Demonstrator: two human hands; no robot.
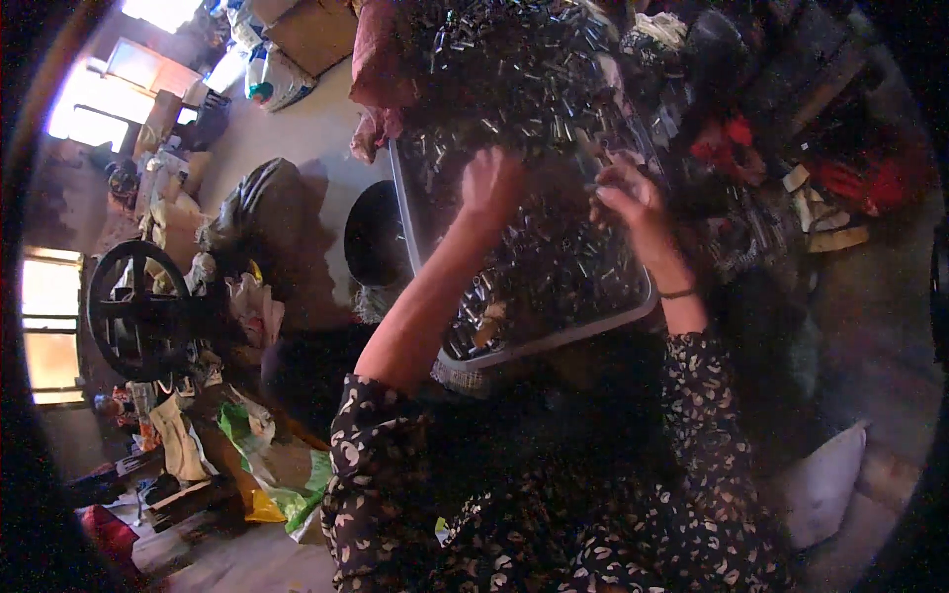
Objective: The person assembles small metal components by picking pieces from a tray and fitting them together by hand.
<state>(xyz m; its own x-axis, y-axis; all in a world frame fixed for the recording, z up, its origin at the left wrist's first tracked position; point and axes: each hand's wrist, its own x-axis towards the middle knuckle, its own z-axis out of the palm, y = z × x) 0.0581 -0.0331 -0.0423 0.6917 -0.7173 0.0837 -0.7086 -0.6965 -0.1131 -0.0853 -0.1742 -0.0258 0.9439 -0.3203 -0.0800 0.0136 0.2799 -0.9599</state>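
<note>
Head view: a shallow tray with a pale rim (554, 344) lies in front of the person, loaded with small, shiny metal pieces (583, 257). The left hand (494, 183) is over the left part of the tray, its fingers curled; the right hand (628, 193) is near the tray's right edge, fingers bent toward the thumb. The hands are apart, with metal pieces showing between them, beyond them and on the near side, down to the tray's front rim. Blur covers the fingertips, so I cannot tell whether either hand is closed on a piece. A dusty pink cloth (381, 59) hangs by the tray's far left side, and a dark spoked wheel (136, 308) stands well apart to the left.
</note>
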